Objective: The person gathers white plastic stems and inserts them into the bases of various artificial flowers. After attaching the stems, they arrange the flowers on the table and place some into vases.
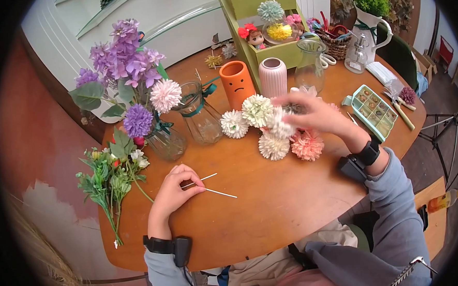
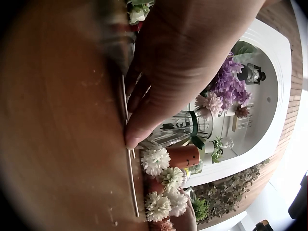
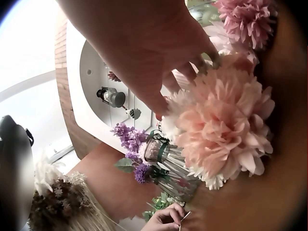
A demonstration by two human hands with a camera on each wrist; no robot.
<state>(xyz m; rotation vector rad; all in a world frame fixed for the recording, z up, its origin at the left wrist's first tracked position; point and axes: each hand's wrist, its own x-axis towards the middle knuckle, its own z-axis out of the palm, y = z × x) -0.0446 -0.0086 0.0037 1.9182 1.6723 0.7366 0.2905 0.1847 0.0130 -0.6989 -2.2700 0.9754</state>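
My left hand (image 1: 177, 189) is over the table's front left, pinching thin white sticks (image 1: 222, 194) between thumb and fingers. In the left wrist view a white stick (image 2: 133, 187) runs out past the thumb tip, low over the wood. My right hand (image 1: 313, 115) grips a white artificial flower head (image 1: 280, 126), blurred in the head view. Around it lie a greenish-white flower (image 1: 257, 110), a cream flower (image 1: 274, 146) and another white flower (image 1: 234, 124). A peach flower (image 3: 226, 125) hides part of the right fingers in the right wrist view.
An orange vase (image 1: 237, 85), a pink ribbed vase (image 1: 272, 77) and a glass vase (image 1: 199, 118) stand behind the flowers. Purple flowers (image 1: 126, 60) fill another glass vase at left, near a green bunch (image 1: 106, 175). A compartment box (image 1: 373, 112) lies at right.
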